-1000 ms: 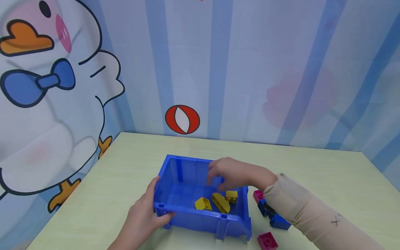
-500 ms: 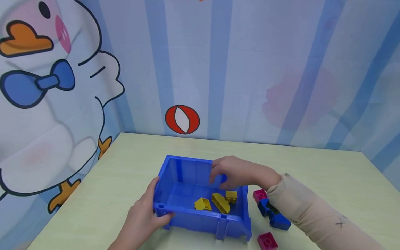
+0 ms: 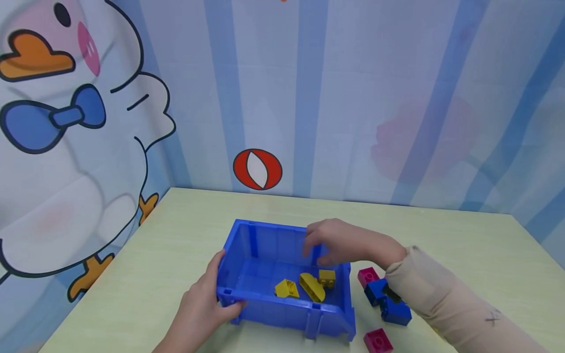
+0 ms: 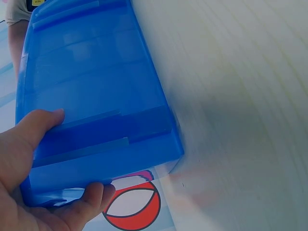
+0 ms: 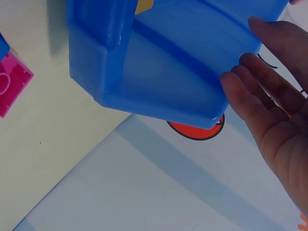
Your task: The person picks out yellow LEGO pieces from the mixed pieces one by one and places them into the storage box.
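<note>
A blue plastic bin (image 3: 273,267) stands on the table. My left hand (image 3: 200,299) grips its left end, thumb on the near wall and fingers round the side; the left wrist view shows the thumb and fingertips (image 4: 94,192) curled over the wall. Over the bin's right end hovers my right hand (image 3: 337,242), its fingers loosely bent with nothing between them. In the bin lie a yellow angled block (image 3: 287,288), a yellow rounded block (image 3: 312,287) and a small yellow brick (image 3: 327,278).
Right of the bin lie a pink brick (image 3: 368,277), blue bricks (image 3: 396,312) and a dark piece partly behind the sleeve (image 3: 423,279). Another pink brick (image 3: 378,340) sits nearer the front. A printed curtain (image 3: 353,98) hangs behind the pale table (image 3: 190,211).
My right hand has drifted a little to the right above the bin, and its sleeve uncovers more of the blue bricks. My left hand and the bin have stayed in place.
</note>
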The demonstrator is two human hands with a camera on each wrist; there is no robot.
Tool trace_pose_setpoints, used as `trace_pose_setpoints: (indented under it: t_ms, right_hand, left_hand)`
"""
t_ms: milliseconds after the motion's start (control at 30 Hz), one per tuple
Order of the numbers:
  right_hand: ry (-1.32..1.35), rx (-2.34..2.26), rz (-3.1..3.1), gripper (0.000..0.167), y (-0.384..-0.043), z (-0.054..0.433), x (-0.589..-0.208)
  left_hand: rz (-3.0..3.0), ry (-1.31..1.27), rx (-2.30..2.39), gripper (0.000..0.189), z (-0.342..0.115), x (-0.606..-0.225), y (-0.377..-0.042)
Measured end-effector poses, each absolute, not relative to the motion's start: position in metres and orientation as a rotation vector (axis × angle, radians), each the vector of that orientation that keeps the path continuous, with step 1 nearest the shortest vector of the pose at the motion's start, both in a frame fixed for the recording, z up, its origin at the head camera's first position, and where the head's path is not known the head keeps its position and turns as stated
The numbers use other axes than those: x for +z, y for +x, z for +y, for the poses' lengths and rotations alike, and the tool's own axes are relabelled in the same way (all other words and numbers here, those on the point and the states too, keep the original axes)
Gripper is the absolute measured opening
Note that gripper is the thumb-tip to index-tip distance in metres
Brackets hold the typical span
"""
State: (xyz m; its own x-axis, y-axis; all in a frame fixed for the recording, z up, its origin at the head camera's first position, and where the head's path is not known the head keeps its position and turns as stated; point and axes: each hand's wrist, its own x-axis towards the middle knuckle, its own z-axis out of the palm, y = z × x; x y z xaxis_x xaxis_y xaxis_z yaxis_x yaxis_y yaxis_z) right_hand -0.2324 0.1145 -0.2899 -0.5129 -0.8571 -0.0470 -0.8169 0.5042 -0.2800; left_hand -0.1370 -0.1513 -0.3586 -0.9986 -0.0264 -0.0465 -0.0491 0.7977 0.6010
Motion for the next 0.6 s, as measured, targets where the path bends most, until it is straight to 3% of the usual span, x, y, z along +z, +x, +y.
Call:
trace_pose_setpoints:
  t_ms: [600]
  right_hand:
    - [-1.398,-0.358,2.606,0.019,-0.230,0.135,-0.291]
  left_hand:
    - [2.942,-0.058,0.999,0.103,-0.151,-0.359,-0.137]
